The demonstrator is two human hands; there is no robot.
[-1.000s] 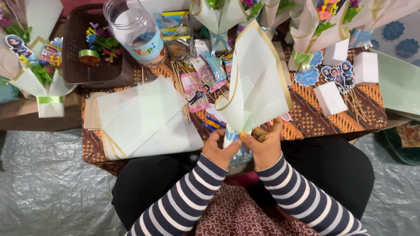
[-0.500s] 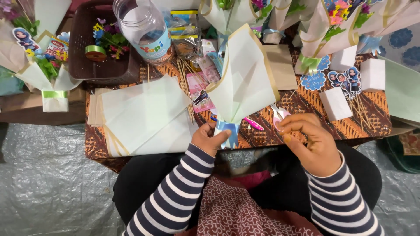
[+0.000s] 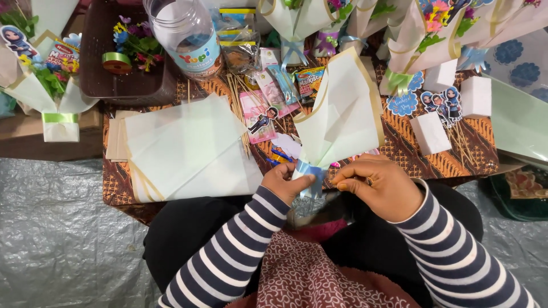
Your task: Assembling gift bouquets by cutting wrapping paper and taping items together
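- Pale green paper cone (image 3: 342,114) sits upright in your hands at mid-frame, just above your lap, over the near edge of the batik table (image 3: 485,142).
- Left hand (image 3: 285,183) is closed around the cone's narrow base, thumb pressed on the light blue ribbon (image 3: 310,173) there.
- Right hand (image 3: 379,185): half a second ago it was off at 3 o'clock from the base, away from the cone; now it's back at the base, fingers curled and pinching at the ribbon end. Can't tell how much ribbon it actually has, the fingers cover it.
- Meaning, as a judgement: both hands are on the wrap point again, so the ribbon work at the base looks underway, not finished.
- Cone's long axis runs 6 to 12 o'clock, tilted slightly toward 1. Tip is at 6, by your hands; wide open mouth faces 12–1 o'clock, away from you.
- Gold-edged flap of the cone sits on its 3 o'clock side.
- Paper stack (image 3: 188,148) lies flat at 9 o'clock from the cone, near but apart.
- Skewers (image 3: 242,111) lie between stack and cone, running about 12 to 6.
- Clear jar (image 3: 185,34) stands at 11 o'clock, well apart, beside a brown tray (image 3: 94,68).
- White blocks (image 3: 429,132) and cartoon picks (image 3: 439,102) sit at 2–3 o'clock.
- Finished bouquets (image 3: 411,34) line the 12–1 o'clock edge.
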